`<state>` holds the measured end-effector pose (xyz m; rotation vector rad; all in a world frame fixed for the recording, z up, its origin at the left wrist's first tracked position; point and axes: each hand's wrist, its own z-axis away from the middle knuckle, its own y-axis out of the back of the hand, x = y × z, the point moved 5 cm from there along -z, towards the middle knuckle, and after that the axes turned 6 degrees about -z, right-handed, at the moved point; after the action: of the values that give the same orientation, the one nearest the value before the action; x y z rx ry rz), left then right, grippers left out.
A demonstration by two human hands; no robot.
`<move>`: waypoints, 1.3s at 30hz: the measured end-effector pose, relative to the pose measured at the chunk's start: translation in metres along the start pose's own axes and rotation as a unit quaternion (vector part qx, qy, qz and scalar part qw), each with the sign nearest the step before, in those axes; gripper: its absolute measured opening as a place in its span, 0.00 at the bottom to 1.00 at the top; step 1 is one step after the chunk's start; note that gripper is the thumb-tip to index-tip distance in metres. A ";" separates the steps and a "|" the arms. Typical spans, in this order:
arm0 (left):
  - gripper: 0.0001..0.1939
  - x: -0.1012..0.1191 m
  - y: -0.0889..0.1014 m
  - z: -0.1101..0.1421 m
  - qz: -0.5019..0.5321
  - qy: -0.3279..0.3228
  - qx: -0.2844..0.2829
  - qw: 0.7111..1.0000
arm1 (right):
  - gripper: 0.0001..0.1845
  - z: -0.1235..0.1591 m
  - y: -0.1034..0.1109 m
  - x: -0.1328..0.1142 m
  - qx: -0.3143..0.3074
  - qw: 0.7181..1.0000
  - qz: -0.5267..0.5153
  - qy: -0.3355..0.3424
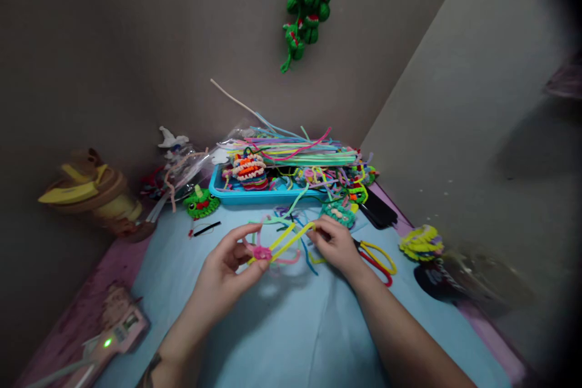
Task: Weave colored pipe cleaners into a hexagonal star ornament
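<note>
My left hand (234,264) pinches a small pink flower-like piece (262,253) made of fuzzy pipe cleaner between thumb and fingers. From that piece a yellow pipe cleaner (291,244) runs as a long narrow loop toward the right. At the loop's far end, my right hand (334,239) grips the yellow strand with its fingertips. Both hands are held above the blue cloth (291,327). Pink and mint pipe cleaners show close behind the left fingers; whether they join the piece I cannot tell.
A blue tray (268,197) heaped with pipe cleaners stands at the back. Scissors (379,260) with red and yellow handles lie right of my right hand. A pink glue gun (120,324) with a green light sits front left. A black phone (379,209) lies back right.
</note>
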<state>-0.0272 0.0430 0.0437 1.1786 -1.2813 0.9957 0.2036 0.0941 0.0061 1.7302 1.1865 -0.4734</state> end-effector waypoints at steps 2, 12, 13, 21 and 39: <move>0.23 0.000 0.003 -0.001 -0.021 -0.013 0.016 1.000 | 0.08 0.000 0.002 -0.002 0.026 1.000 -0.005 -0.006; 0.20 -0.007 0.001 -0.004 -0.301 -0.136 0.024 0.943 | 0.06 0.009 0.010 -0.005 0.182 0.944 -0.244 -0.124; 0.20 -0.007 0.000 -0.004 -0.308 -0.143 0.018 0.940 | 0.05 0.011 0.006 -0.008 0.178 0.932 -0.285 -0.133; 0.21 -0.005 -0.006 0.000 -0.334 -0.203 -0.014 0.920 | 0.05 0.020 -0.011 -0.017 0.136 0.898 -0.376 -0.181; 0.23 0.001 -0.014 0.004 -0.357 -0.276 0.036 0.892 | 0.16 0.036 -0.069 -0.029 0.043 0.697 -0.590 -0.406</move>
<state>-0.0142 0.0370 0.0431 1.8910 -1.0735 0.1573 0.1368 0.0533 -0.0230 0.3800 1.4139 -1.8443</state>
